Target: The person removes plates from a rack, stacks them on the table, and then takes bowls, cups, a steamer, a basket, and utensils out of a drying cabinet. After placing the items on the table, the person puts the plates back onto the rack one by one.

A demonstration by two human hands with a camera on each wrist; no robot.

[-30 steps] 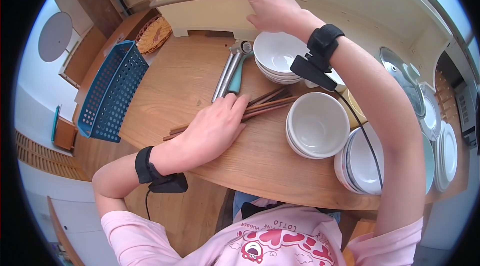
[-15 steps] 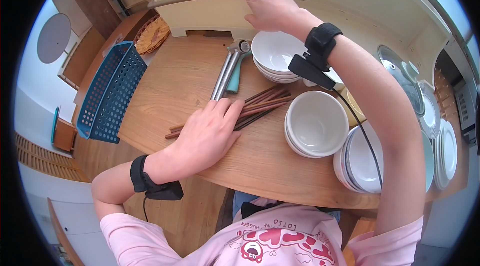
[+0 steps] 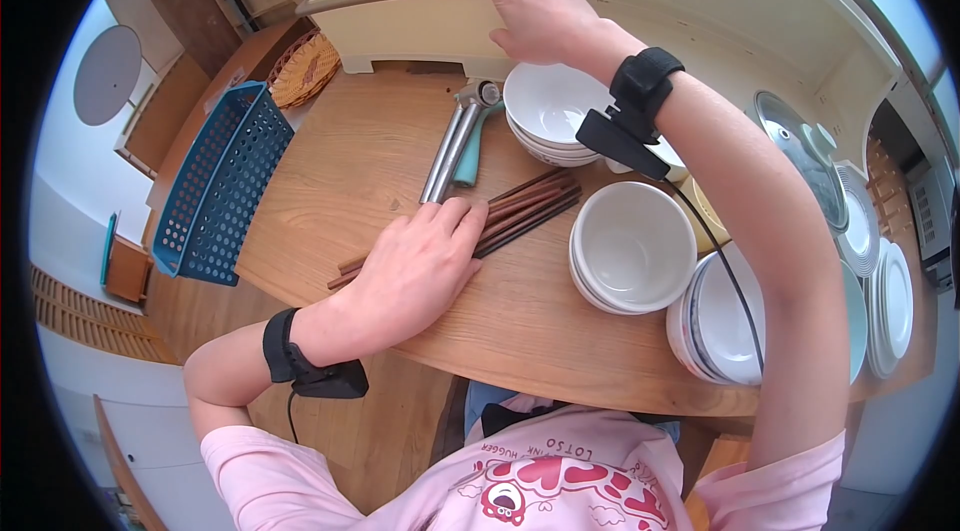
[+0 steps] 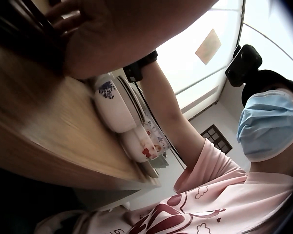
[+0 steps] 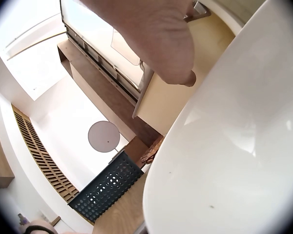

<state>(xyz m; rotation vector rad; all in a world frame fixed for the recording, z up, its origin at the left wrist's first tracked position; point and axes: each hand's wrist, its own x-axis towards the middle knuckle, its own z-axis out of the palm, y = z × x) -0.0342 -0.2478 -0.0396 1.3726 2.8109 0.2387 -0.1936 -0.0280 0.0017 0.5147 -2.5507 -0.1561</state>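
Observation:
My left hand (image 3: 415,266) lies over a bundle of brown and dark chopsticks (image 3: 535,206) on the wooden table, fingers bent round it; the palm hides its middle. Above it, my right hand (image 3: 540,11) grips the rim of a cream plastic box (image 3: 410,31), fingers over the edge and thumb down the front. In the right wrist view, that hand (image 5: 168,46) shows beyond a large white bowl. A metal garlic press-like tool (image 3: 455,146) lies beside a teal-handled utensil (image 3: 470,163), just beyond the left fingertips.
Stacked white bowls (image 3: 640,246) stand right of the chopsticks, another stack (image 3: 560,101) below my right wrist. Farther right are more bowls (image 3: 730,321), a glass lid (image 3: 800,156) and plates (image 3: 893,311). A blue perforated basket (image 3: 225,181) is at the table's left edge.
My left hand has shifted slightly left and down, and the chopsticks' right ends lie closer together and more even. The right hand stays on the box rim.

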